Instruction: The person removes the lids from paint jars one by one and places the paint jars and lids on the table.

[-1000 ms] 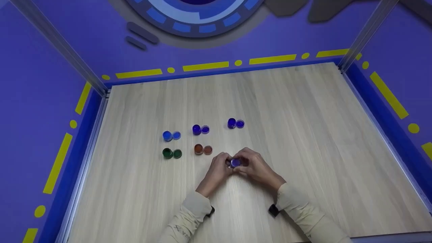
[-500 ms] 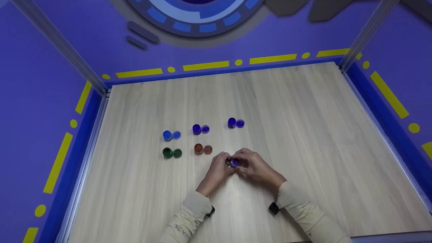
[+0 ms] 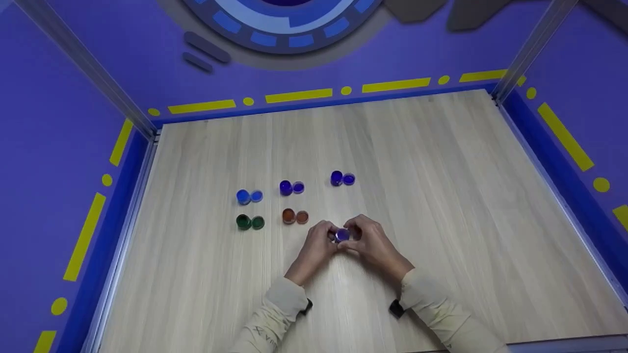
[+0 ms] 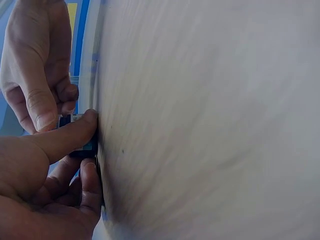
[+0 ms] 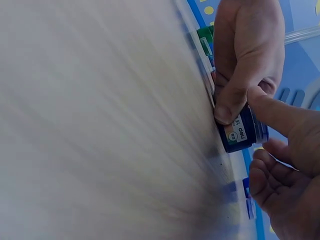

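A pale wooden worktop (image 3: 441,206) sits inside purple walls; from left to right lie a blue and a green jar pair (image 3: 249,210), a purple and an orange pair (image 3: 293,202), then another purple pair (image 3: 342,179). In front, the left hand (image 3: 319,245) and right hand (image 3: 370,242) both pinch one small dark-blue jar (image 3: 342,235) on the worktop. Over the last second the right fingers have shifted slightly on its top, probably twisting the lid, though the view is too small to be sure.

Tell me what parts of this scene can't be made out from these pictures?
- Small jar between the left hand and right hand: head view shows only its top; fingers hide the sides.
- Jar label: right wrist view, print too small and partly covered by a thumb.
- Left wrist view: the jar is almost wholly hidden behind fingers.
- Table: blurred in both wrist views.
- Green pot: right wrist view, mostly hidden behind the hand.
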`<state>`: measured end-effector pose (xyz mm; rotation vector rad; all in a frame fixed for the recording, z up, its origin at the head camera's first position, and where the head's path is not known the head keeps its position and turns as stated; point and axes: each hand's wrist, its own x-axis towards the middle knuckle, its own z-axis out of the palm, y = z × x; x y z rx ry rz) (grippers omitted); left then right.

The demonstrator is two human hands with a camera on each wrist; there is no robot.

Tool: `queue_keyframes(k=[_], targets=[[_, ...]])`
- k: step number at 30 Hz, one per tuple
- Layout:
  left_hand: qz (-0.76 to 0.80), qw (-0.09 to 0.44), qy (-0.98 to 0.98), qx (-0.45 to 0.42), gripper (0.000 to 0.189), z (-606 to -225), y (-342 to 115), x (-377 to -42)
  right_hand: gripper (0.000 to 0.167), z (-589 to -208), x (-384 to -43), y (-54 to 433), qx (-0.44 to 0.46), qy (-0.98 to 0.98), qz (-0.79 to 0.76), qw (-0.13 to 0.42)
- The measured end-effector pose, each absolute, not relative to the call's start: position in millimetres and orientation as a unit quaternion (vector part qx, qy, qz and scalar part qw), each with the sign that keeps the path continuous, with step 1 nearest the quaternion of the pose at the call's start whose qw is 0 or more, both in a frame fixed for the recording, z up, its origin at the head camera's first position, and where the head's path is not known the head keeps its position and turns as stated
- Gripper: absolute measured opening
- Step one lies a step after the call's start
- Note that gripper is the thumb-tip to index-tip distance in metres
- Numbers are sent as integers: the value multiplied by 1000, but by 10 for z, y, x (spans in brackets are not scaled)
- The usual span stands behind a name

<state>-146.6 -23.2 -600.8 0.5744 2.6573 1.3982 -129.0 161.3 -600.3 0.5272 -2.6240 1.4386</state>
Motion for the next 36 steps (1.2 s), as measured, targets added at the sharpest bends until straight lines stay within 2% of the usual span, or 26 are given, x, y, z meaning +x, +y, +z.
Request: queue_keyframes(k=[5,11,19,24,36], targets=[[452,49,872,182,21,-6003,-232,-1475,32,-5970,-1285,1580,181,-864,468,37],[450,41,873,183,23,-6007,-227,-1471,26,-5957,-1294,1589,227,-858,460,31],[443,41,877,184,28,-5996,-209,-1461,40,-5939,-1344,1674,276,-824,493,31],[449,61,875,169,25,-5962,-190,-1455,42,-5856,-1348,1705,259,-814,519,29],[434,69,883,163,24,-5891,-178,-1447,42,-5793,-1404,1913,201,-807,553,49]])
